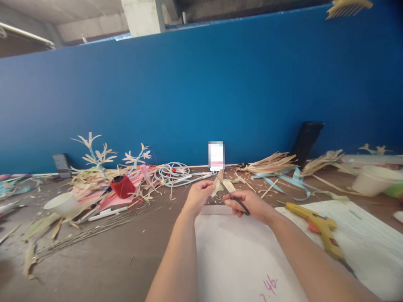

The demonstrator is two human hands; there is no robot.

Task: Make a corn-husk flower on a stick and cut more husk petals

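My left hand (199, 195) pinches a pale strip of dried husk (219, 180) that sticks up from the fingertips. In my right hand (247, 204) is a pair of scissors (236, 201) with dark handles. Their blades reach up and left, right beside the husk. Whether the blades touch it I cannot tell. Both hands are above the far end of a large white sheet of paper (233, 247) with pink handwriting near its lower edge. Small husk scraps lie on the brown table behind the hands.
A yellow glue gun (321, 228) lies on papers at right. Husk bundles (270, 162), a white cup (374, 180) and a phone (216, 156) stand along the blue partition (201, 84). At left are red thread (122, 186), coiled cable (173, 174), thin wires (94, 235) and husk flowers (97, 157).
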